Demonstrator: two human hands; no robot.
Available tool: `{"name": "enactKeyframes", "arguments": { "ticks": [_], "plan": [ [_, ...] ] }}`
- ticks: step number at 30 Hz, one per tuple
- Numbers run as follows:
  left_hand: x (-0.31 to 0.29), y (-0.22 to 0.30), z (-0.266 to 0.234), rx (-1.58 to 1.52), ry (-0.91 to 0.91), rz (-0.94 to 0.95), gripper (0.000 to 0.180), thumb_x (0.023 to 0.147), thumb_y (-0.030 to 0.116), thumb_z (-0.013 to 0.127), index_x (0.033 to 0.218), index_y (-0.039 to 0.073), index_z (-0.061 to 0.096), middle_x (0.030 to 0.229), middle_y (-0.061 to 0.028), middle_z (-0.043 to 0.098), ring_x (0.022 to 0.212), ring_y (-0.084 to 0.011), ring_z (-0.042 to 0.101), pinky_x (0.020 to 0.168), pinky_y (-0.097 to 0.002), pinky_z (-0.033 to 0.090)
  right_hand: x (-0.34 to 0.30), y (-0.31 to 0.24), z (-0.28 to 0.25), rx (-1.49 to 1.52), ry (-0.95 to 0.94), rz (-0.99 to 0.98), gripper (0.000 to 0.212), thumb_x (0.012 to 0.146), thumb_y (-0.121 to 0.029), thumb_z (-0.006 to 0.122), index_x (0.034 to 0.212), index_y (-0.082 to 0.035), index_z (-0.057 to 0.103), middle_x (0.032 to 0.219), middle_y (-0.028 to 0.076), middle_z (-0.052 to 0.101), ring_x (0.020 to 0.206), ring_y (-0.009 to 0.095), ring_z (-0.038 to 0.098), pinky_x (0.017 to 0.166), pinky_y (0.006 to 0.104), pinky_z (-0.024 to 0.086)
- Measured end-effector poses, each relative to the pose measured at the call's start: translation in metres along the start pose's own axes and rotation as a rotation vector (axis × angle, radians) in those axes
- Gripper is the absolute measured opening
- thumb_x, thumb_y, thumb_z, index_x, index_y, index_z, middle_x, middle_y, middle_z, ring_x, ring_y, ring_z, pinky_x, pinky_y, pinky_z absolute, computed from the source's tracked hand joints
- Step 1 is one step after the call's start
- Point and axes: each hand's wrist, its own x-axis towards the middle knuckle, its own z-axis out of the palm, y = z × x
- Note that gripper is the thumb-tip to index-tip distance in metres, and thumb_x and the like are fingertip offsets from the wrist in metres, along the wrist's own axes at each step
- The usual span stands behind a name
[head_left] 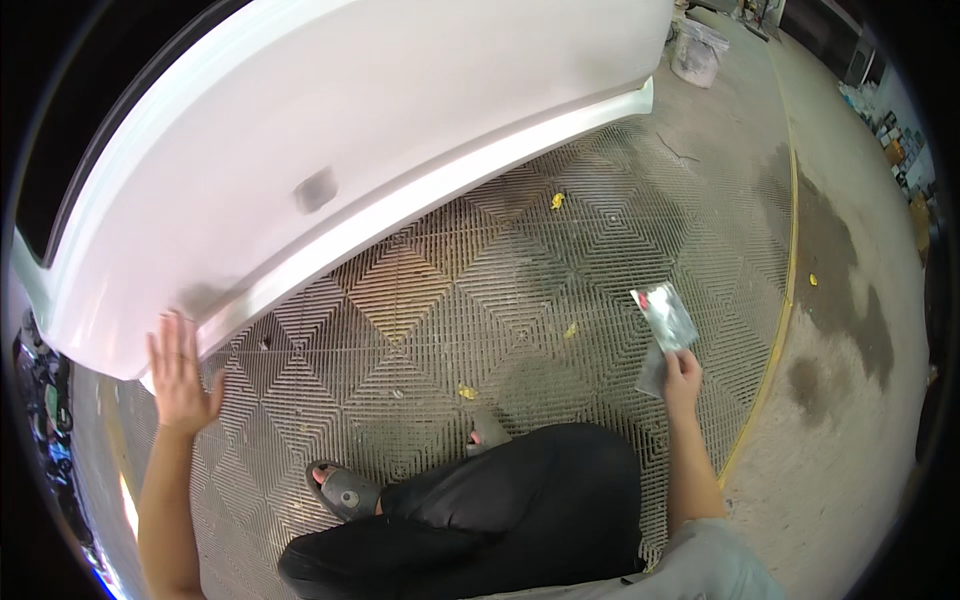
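Note:
A white car side panel with a white sill strip below it fills the upper left. My left hand lies flat at the panel's lower left end, fingers stretched out and pointing up, just below a faint dull smudge. Higher on the panel shows a grey scuffed patch. On the right, well away from the car, my right hand pinches a shiny silver packet with a red mark at one corner. A dull grey sheet hangs beneath the packet, in the same grip.
Grey slatted floor tiles lie under me, with yellow scraps scattered over them. A yellow line borders wet-stained concrete. A dirty white bucket stands at the far right; cans and boxes line the right wall.

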Motion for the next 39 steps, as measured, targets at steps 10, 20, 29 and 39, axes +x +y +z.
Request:
{"name": "enactKeyframes", "arguments": {
  "ticks": [10,20,29,39],
  "plan": [
    [0.266,0.005,-0.101,0.074,0.325,0.101,0.079,0.108,0.054,0.043,0.172,0.01,0.029,0.176,-0.0158,0.032,0.164,-0.0317,0.029,0.135,-0.0515,0.021,0.006,0.125,-0.156,-0.445,0.489,-0.049,0.03,0.108,-0.023,0.068,0.091,0.0,0.061,0.077,-0.001,0.053,0.071,0.01,0.044,0.064,0.029,0.039],
    [0.424,0.174,-0.097,0.086,0.295,-0.019,0.091,0.108,0.06,0.039,0.17,-0.004,0.02,0.179,-0.0245,0.016,0.168,-0.0375,0.009,0.136,-0.0521,0.009,0.008,0.164,-0.169,-0.313,0.553,0.004,0.032,0.11,-0.026,0.067,0.093,0.0,0.061,0.084,-0.001,0.056,0.079,0.012,0.047,0.074,0.0284,0.043],
    [0.414,0.233,-0.047,0.166,0.203,0.302,0.082,0.111,0.061,0.031,0.173,0.008,0.026,0.182,-0.0092,0.017,0.169,-0.0228,0.01,0.138,-0.0409,0.004,0.003,0.165,-0.173,-0.319,0.508,-0.088,0.031,0.108,-0.024,0.07,0.091,0.001,0.063,0.085,0.001,0.059,0.079,0.013,0.047,0.074,0.03,0.044],
    [0.314,0.219,-0.007,-0.137,-0.011,0.44,0.079,0.096,0.025,0.058,0.169,0.007,0.036,0.179,-0.0114,0.027,0.167,-0.0276,0.022,0.137,-0.0426,0.019,0.001,0.155,-0.166,-0.339,0.557,-0.081,0.033,0.108,-0.027,0.07,0.094,0.002,0.066,0.085,0.003,0.062,0.081,0.014,0.05,0.077,0.0306,0.046]
  ]
}}
